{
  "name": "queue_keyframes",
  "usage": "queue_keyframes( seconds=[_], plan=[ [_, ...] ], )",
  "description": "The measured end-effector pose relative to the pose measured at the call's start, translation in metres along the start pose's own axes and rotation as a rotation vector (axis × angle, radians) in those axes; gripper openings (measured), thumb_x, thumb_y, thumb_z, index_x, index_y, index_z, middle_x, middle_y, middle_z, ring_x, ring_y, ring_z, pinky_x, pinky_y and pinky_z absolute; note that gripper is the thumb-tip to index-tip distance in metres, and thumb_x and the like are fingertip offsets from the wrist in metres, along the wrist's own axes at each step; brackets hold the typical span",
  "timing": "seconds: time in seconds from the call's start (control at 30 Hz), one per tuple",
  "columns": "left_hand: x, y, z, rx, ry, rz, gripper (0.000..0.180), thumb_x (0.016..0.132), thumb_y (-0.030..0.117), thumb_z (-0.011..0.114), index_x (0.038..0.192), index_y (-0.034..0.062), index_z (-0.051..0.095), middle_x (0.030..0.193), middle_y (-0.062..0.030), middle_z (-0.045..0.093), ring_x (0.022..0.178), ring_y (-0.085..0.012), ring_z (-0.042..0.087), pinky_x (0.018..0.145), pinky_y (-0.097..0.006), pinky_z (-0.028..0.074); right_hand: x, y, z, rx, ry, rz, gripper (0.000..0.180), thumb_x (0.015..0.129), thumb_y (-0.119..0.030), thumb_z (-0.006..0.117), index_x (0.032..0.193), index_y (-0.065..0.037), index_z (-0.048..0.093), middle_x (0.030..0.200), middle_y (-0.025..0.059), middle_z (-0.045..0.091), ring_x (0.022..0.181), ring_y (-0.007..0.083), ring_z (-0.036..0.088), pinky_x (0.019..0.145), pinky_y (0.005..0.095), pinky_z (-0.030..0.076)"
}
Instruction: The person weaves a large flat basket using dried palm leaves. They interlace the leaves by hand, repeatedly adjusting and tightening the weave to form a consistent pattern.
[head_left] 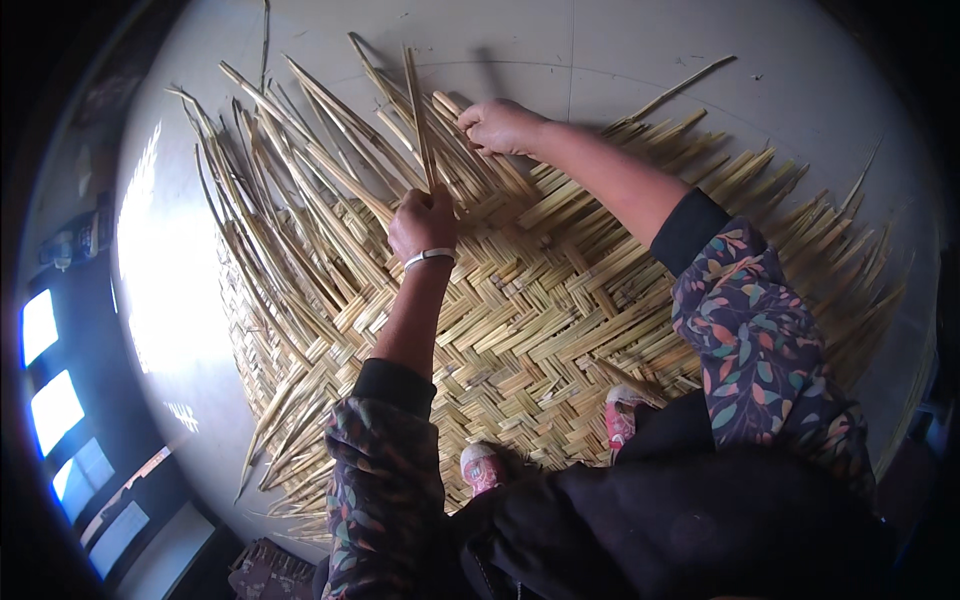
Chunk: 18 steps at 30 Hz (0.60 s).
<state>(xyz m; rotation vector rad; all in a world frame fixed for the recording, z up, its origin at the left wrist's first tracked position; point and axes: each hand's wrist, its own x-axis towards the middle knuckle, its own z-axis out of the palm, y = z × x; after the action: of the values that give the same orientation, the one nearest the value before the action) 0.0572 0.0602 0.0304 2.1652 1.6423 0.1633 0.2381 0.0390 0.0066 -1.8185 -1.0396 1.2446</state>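
Observation:
A large mat of woven straw-coloured reed strips point(540, 320) lies on the floor, its herringbone weave under me and loose strip ends fanning out at the far and side edges. My left hand point(422, 222), with a white bracelet at the wrist, is closed around some reed strips point(418, 115) that stick up from its fist. To the right and farther away, my right hand point(498, 128) has its fingers curled at the ends of other strips by the mat's far edge. What exactly its fingertips pinch is partly hidden.
My red and white shoes point(482, 468) rest on the woven part. Pale tiled floor point(660, 40) surrounds the mat, with small reed scraps on it. Strong sunlight falls on the floor at the left. Bright window panes point(57, 410) show at the far left.

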Motion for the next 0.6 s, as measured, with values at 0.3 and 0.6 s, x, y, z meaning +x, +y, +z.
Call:
queue_keyframes(
  seconds=[0.3, 0.6],
  plan=[
    [0.002, -0.011, -0.005, -0.112, 0.049, 0.001, 0.037, 0.075, 0.041, 0.061, 0.078, 0.0044, 0.067, 0.068, -0.0134, 0.064, 0.066, -0.0256, 0.063, 0.065, -0.036, 0.048, 0.012, -0.048, 0.003, -0.675, -0.09, 0.027, 0.026, 0.071, -0.003, 0.053, 0.092, 0.004, 0.066, 0.097, 0.0208, 0.064, 0.091, 0.0326, 0.063, 0.078, 0.039, 0.05],
    [-0.003, -0.013, -0.016, -0.242, 0.028, -0.018, 0.029, 0.075, 0.034, 0.063, 0.079, 0.0055, 0.065, 0.069, -0.0148, 0.063, 0.067, -0.0296, 0.062, 0.066, -0.037, 0.047, 0.026, -0.042, 0.008, -0.572, 0.144, -0.122, 0.022, 0.076, -0.009, 0.051, 0.094, -0.005, 0.061, 0.083, 0.0168, 0.064, 0.081, 0.0313, 0.063, 0.075, 0.0393, 0.048]
  ],
)
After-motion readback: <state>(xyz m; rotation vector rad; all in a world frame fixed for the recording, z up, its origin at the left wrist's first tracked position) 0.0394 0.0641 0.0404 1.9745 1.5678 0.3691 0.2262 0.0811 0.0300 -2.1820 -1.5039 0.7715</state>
